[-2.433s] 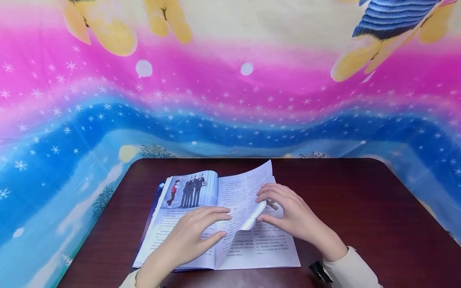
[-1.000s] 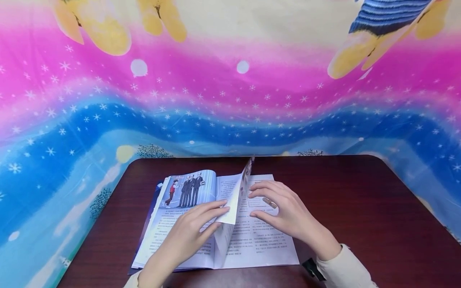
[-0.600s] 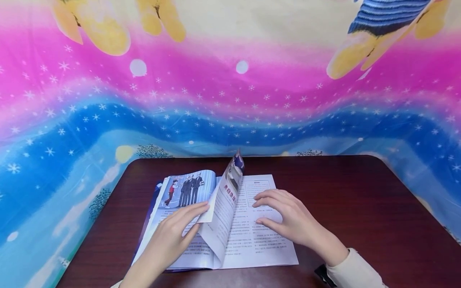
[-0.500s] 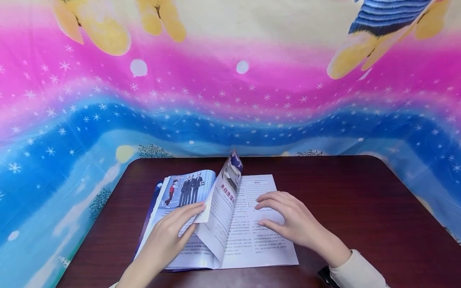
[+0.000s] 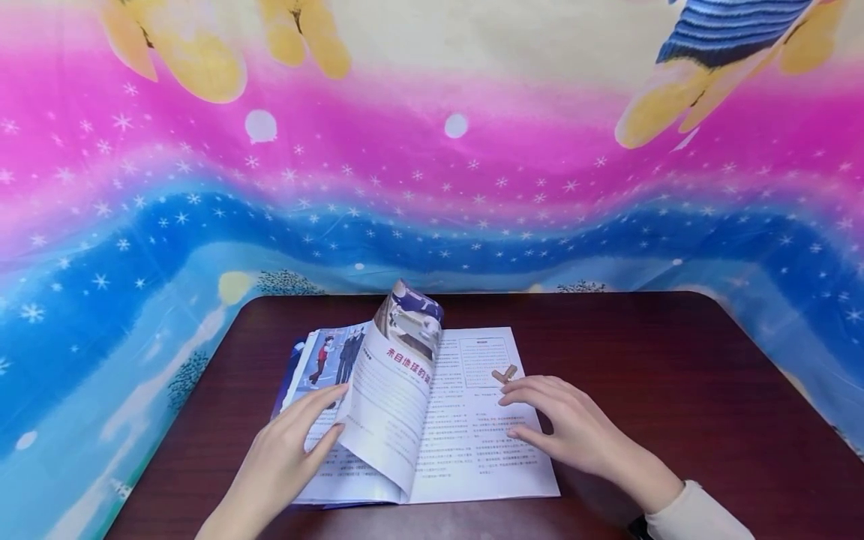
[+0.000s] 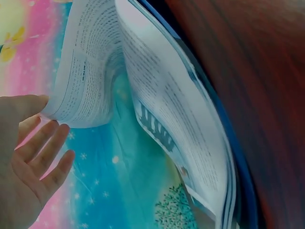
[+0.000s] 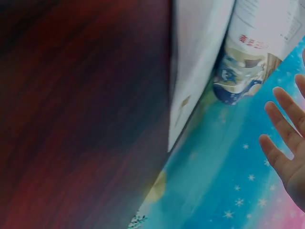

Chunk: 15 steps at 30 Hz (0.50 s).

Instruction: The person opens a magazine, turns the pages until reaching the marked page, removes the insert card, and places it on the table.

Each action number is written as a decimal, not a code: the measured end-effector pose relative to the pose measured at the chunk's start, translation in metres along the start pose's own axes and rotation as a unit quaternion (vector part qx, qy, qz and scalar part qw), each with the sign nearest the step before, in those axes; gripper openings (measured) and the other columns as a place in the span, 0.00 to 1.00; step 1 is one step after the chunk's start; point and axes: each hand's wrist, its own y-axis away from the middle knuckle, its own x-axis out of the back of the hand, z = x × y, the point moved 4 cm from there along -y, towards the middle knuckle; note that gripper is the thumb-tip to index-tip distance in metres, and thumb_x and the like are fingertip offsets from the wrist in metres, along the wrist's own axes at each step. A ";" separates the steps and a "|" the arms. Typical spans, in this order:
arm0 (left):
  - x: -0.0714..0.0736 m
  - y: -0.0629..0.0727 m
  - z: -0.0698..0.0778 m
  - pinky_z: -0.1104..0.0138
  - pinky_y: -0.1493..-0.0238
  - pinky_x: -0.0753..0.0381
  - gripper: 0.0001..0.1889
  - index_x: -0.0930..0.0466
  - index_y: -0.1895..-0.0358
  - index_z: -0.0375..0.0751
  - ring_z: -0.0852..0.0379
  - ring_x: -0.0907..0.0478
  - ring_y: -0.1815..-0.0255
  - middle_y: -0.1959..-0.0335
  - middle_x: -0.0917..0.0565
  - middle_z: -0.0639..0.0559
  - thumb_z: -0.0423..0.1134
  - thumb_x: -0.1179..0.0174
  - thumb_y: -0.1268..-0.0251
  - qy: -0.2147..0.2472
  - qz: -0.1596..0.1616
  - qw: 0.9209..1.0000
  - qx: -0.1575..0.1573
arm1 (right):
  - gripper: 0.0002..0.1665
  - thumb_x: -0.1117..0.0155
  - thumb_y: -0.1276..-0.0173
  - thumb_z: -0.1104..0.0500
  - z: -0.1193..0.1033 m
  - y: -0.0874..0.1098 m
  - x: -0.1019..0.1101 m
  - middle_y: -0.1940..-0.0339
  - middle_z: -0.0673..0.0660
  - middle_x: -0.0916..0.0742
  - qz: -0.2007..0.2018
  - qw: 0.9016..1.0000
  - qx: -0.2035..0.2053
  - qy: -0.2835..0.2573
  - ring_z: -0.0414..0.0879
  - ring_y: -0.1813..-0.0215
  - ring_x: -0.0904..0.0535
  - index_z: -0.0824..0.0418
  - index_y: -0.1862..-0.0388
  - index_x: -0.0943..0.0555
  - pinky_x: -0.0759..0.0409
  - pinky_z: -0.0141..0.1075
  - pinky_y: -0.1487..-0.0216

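Note:
An open magazine (image 5: 486,457) lies on the table, text on its right page and a picture of suited figures on the left. One raised page (image 5: 394,412) curls over toward the left, showing red heading characters and a picture near its top. My left hand (image 5: 283,442) pinches that page's edge between thumb and index finger; in the left wrist view the other fingers (image 6: 50,148) are spread away from the paper. My right hand (image 5: 574,427) hovers over the right page with relaxed, slightly bent fingers and holds nothing. In the right wrist view its fingers (image 7: 286,126) are apart from the magazine.
The dark reddish-brown table (image 5: 661,390) extends on both sides of the magazine. Behind it hangs a colourful cloth (image 5: 418,180) with snowflakes and cartoon figures. A small brown printed picture (image 5: 504,373) shows on the right page near the right fingertips.
The page has swung from the right side over toward the left, now pinched by my left hand, which moved left. My right hand let go of the page and drew back right.

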 end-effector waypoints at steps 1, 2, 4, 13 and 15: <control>0.001 0.001 -0.002 0.53 0.52 0.17 0.31 0.21 0.37 0.48 0.50 0.19 0.44 0.43 0.17 0.51 0.36 0.25 0.48 -0.002 -0.001 1.000 0.003 | 0.22 0.20 0.47 0.51 0.001 0.002 -0.001 0.48 0.42 0.16 -0.004 1.000 -0.002 0.002 0.41 0.44 0.22 0.47 0.52 0.17 0.24 0.42 0.43; 0.001 0.003 -0.004 0.52 0.53 0.17 0.31 0.22 0.37 0.47 0.50 0.19 0.44 0.43 0.17 0.51 0.35 0.25 0.48 -0.006 -0.003 1.000 0.006 | 0.22 0.20 0.47 0.51 0.002 0.004 -0.001 0.48 0.42 0.16 -0.007 1.000 -0.002 0.003 0.41 0.44 0.21 0.48 0.52 0.16 0.23 0.43 0.44; 0.003 0.005 -0.008 0.52 0.53 0.17 0.32 0.22 0.37 0.46 0.48 0.19 0.45 0.44 0.17 0.49 0.34 0.25 0.49 -0.013 -0.005 1.000 0.010 | 0.22 0.20 0.46 0.52 0.003 0.009 -0.003 0.48 0.42 0.16 -0.011 1.000 0.001 0.004 0.41 0.44 0.21 0.48 0.52 0.16 0.23 0.42 0.44; 0.006 0.020 -0.027 0.48 0.52 0.19 0.36 0.28 0.32 0.43 0.46 0.20 0.45 0.40 0.21 0.44 0.31 0.26 0.48 -0.031 -0.048 0.996 0.068 | 0.22 0.21 0.45 0.52 0.008 0.026 -0.008 0.49 0.43 0.16 -0.027 0.999 0.023 0.005 0.41 0.47 0.20 0.50 0.52 0.16 0.25 0.38 0.46; 0.007 0.023 -0.030 0.48 0.55 0.18 0.37 0.30 0.31 0.43 0.47 0.19 0.46 0.40 0.21 0.45 0.32 0.27 0.46 -0.031 -0.063 0.994 0.083 | 0.22 0.21 0.45 0.52 0.010 0.029 -0.009 0.49 0.42 0.16 -0.042 0.999 0.013 0.007 0.41 0.47 0.20 0.50 0.52 0.16 0.23 0.41 0.47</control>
